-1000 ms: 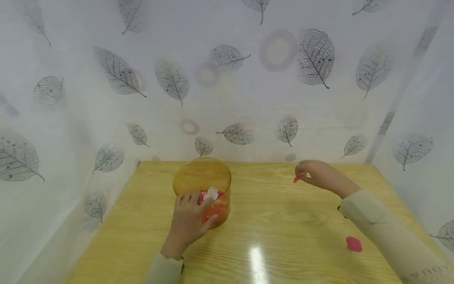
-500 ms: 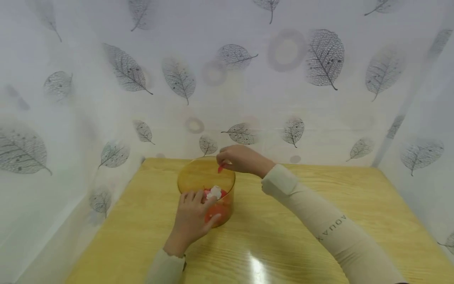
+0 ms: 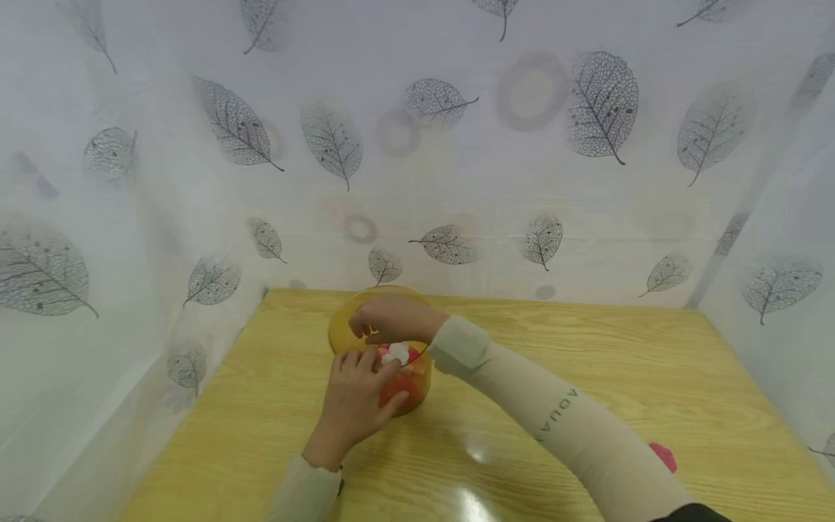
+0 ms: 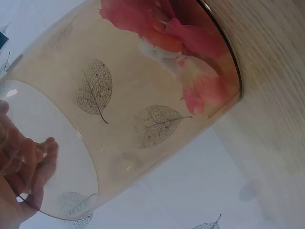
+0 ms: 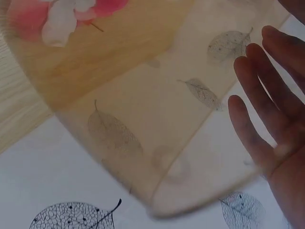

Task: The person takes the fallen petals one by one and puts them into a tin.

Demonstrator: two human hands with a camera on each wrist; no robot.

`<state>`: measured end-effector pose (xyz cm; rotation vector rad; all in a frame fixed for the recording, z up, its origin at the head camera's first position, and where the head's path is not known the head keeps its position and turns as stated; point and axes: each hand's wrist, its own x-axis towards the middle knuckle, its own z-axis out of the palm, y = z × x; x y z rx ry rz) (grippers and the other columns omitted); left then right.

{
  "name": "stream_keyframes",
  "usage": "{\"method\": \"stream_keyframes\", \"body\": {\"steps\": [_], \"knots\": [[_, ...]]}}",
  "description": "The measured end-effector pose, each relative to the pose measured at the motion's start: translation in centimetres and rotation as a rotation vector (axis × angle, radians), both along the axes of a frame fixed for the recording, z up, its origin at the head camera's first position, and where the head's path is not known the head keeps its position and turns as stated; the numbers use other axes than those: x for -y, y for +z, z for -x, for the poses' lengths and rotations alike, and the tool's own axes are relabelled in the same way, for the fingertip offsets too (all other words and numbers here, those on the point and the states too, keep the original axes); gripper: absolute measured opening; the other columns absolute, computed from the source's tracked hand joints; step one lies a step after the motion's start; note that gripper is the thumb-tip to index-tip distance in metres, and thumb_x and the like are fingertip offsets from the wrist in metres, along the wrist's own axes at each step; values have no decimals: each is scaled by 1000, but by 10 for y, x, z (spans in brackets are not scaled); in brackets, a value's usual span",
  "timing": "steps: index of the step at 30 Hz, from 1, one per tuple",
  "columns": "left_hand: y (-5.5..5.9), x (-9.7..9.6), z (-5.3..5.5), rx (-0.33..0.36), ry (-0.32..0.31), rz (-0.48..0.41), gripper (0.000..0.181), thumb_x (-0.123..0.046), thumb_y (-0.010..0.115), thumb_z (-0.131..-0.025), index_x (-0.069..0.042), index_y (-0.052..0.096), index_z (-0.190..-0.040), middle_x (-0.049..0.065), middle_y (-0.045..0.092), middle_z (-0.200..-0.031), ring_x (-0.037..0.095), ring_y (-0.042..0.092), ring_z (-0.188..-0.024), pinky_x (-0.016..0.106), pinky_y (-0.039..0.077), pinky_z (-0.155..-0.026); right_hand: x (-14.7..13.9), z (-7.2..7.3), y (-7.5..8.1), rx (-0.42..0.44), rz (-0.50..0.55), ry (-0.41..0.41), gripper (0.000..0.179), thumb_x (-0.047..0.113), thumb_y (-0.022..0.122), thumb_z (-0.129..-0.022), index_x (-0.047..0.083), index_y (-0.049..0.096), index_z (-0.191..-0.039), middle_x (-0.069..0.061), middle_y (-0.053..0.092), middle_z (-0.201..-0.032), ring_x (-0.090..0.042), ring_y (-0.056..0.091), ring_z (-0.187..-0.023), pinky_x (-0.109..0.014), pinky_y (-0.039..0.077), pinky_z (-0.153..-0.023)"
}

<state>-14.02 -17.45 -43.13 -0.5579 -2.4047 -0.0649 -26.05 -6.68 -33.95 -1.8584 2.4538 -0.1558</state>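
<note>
An amber see-through cylindrical container stands on the table, with pink, red and white petals gathered at its bottom. My left hand holds its near left side, fingers over the rim and thumb spread along the outer wall. Above the open mouth is my right hand, reaching across from the right. Its fingers look apart and loosely straight in the right wrist view, and no petal shows between them. Through the tinted wall, the left wrist view shows the heaped petals.
A single pink petal lies on the wood-grain table, partly behind the right sleeve. White sheeting printed with grey leaves rises behind the table and along both sides.
My right hand has moved left from over the table to the container's mouth, and lower. The red petal it pinched earlier no longer shows in its fingers. The left hand stays on the container.
</note>
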Motion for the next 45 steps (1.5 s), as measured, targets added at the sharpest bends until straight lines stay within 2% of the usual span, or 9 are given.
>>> {"method": "stream_keyframes", "body": {"steps": [5,12,23,27,32,35,39,42,45], "knots": [[1,-2,0,-3,8,2,42,-51,76,-69,-26,57,-96,1,48,-84,22,49,-76,46,44,-79,-28,-2,13,-11,48,-54,7,14,67,-85,11,64,-90,0,66,-90,-14,61,-83,-24,49,-73],[2,-1,0,31,18,3,40,-50,75,-70,-26,60,-99,0,48,-83,20,47,-76,45,43,-80,-96,-12,27,-88,157,-103,9,14,69,-83,12,67,-91,1,66,-88,-13,62,-80,-26,51,-74],[1,0,1,34,14,-6,42,-51,75,-70,-26,61,-101,1,48,-84,21,47,-76,46,43,-79,-207,-40,20,-258,289,-142,20,13,77,-74,13,65,-90,2,65,-87,-12,62,-77,-30,51,-70],[-1,-1,1,35,8,-11,42,-51,74,-70,-26,61,-101,1,49,-84,21,47,-76,45,42,-79,-248,-54,6,-296,317,-196,30,12,80,-68,14,66,-94,4,65,-89,-11,61,-77,-30,52,-68],[-1,-3,0,29,5,-22,41,-51,74,-70,-26,60,-100,1,49,-84,21,47,-77,45,42,-78,-296,-78,-21,-277,271,-363,38,14,82,-64,18,67,-98,9,63,-90,-10,61,-77,-28,51,-66],[-1,-3,0,31,0,-26,41,-50,75,-70,-26,60,-99,1,48,-84,21,47,-76,45,42,-79,-322,-92,-45,-247,257,-442,42,13,84,-60,18,66,-98,11,61,-89,-6,60,-75,-24,50,-63],[0,-3,-1,33,9,-20,41,-50,75,-70,-27,60,-100,0,48,-84,21,47,-77,45,42,-79,-351,-104,-86,-214,263,-465,45,10,85,-55,14,65,-96,6,60,-88,-8,60,-71,-22,50,-58],[-1,-3,-1,31,16,-16,41,-50,75,-70,-27,60,-101,0,48,-84,21,48,-78,44,42,-79,-365,-116,-115,-183,224,-512,45,11,85,-55,12,65,-95,1,61,-90,-15,62,-70,-24,51,-55],[-3,-2,-1,22,15,-13,41,-50,75,-70,-27,60,-100,0,48,-84,21,48,-78,44,42,-79,-375,-126,-136,-154,177,-582,40,12,83,-58,12,65,-95,-1,60,-92,-12,60,-69,-25,50,-55]]}}
